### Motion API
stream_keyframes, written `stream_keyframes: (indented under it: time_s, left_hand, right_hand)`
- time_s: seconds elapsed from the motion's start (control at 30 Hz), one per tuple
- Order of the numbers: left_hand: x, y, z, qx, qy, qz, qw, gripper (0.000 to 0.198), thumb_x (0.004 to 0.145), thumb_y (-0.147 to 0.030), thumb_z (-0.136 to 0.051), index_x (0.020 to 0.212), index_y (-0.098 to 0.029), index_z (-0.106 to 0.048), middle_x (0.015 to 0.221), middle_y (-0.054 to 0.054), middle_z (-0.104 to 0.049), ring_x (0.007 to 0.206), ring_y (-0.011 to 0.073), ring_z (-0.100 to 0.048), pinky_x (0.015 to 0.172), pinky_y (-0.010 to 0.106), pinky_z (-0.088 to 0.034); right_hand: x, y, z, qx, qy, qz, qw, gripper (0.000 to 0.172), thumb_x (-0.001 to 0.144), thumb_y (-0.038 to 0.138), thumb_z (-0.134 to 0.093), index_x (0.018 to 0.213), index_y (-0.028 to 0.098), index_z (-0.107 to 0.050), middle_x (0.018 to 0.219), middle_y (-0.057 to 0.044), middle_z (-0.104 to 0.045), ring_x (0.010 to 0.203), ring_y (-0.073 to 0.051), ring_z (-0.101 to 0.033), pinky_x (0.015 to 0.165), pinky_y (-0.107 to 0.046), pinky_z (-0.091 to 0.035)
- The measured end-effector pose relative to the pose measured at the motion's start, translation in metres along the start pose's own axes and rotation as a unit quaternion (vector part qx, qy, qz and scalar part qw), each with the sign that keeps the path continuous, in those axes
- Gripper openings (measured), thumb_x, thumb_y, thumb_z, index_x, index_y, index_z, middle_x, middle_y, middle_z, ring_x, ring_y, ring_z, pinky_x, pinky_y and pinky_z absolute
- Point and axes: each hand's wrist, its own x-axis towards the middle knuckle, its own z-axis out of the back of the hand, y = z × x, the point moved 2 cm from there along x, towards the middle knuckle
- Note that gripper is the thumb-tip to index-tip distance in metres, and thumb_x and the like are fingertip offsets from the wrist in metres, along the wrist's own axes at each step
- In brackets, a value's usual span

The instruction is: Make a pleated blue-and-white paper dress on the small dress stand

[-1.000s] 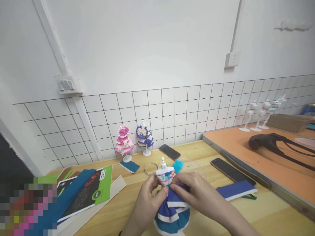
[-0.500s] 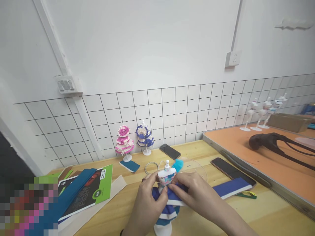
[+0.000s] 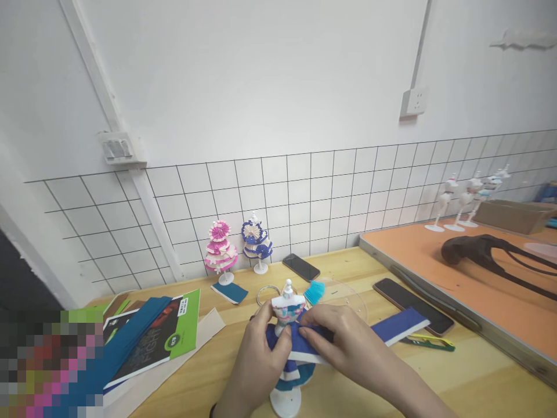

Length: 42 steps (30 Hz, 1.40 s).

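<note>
A small white dress form (image 3: pixel 288 302) with pink and blue patches on its chest stands upright in front of me on a round white base (image 3: pixel 286 403). My left hand (image 3: pixel 257 357) is closed around its waist from the left, thumb in front. My right hand (image 3: pixel 342 337) pinches a long dark blue strip (image 3: pixel 400 326) with a white edge against the waist; the strip's free end sticks out to the right. Below it hangs a teal and blue layered skirt (image 3: pixel 298 380). A pleated light-blue fan (image 3: pixel 314 292) lies just behind.
Two small decorated dress forms, one pink (image 3: pixel 221 255) and one blue (image 3: pixel 257 247), stand by the wall. Phones (image 3: pixel 301 267), a tape roll (image 3: pixel 268 295) and a yellow-green tool (image 3: pixel 430 342) lie on the wooden table (image 3: pixel 461 383). Papers and a notebook (image 3: pixel 191 325) are at left.
The dress form has shifted slightly left and tilts less. My right hand and the blue strip have also moved a little left, uncovering more of the yellow-green tool.
</note>
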Motion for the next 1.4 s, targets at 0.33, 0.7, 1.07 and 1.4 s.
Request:
stream_keyframes:
  time_s: [0.33, 0.7, 1.07, 1.4]
  left_hand:
    - [0.0, -0.001, -0.001, 0.025, 0.016, 0.003, 1.0, 0.018, 0.078, -0.016, -0.051, 0.095, -0.02, -0.056, 0.098, 0.007, -0.064, 0.096, 0.0247, -0.057, 0.086, 0.034, -0.044]
    - [0.001, -0.002, 0.002, -0.001, 0.019, -0.01, 1.0, 0.012, 0.082, -0.02, -0.05, 0.091, -0.02, -0.057, 0.095, 0.006, -0.064, 0.094, 0.0224, -0.059, 0.084, 0.03, -0.045]
    - [0.001, 0.0, 0.002, 0.038, 0.02, -0.018, 0.999, 0.023, 0.077, -0.015, -0.05, 0.098, -0.021, -0.058, 0.1, 0.004, -0.065, 0.099, 0.022, -0.059, 0.086, 0.031, -0.046]
    - [0.0, -0.002, 0.002, 0.048, 0.027, -0.008, 0.998, 0.033, 0.075, -0.013, -0.051, 0.105, -0.023, -0.057, 0.108, 0.003, -0.065, 0.103, 0.0219, -0.058, 0.089, 0.031, -0.044]
  right_hand:
    - [-0.001, 0.003, 0.002, 0.077, 0.005, 0.018, 0.997, 0.014, 0.086, 0.013, -0.05, 0.078, 0.02, -0.059, 0.079, 0.0, -0.061, 0.073, -0.014, -0.058, 0.066, -0.024, -0.044]
    - [-0.002, 0.005, 0.002, 0.061, 0.02, 0.029, 0.998, 0.018, 0.087, 0.013, -0.048, 0.085, 0.02, -0.064, 0.081, -0.002, -0.063, 0.074, -0.014, -0.058, 0.067, -0.024, -0.045]
    - [0.001, 0.0, 0.0, 0.096, -0.008, 0.036, 0.995, 0.014, 0.085, 0.011, -0.052, 0.08, 0.021, -0.061, 0.079, 0.0, -0.063, 0.073, -0.013, -0.059, 0.066, -0.023, -0.044]
    - [0.002, -0.007, -0.004, 0.073, -0.028, -0.01, 0.997, 0.014, 0.084, 0.017, -0.056, 0.07, 0.019, -0.057, 0.07, 0.003, -0.061, 0.067, -0.012, -0.057, 0.062, -0.021, -0.041]
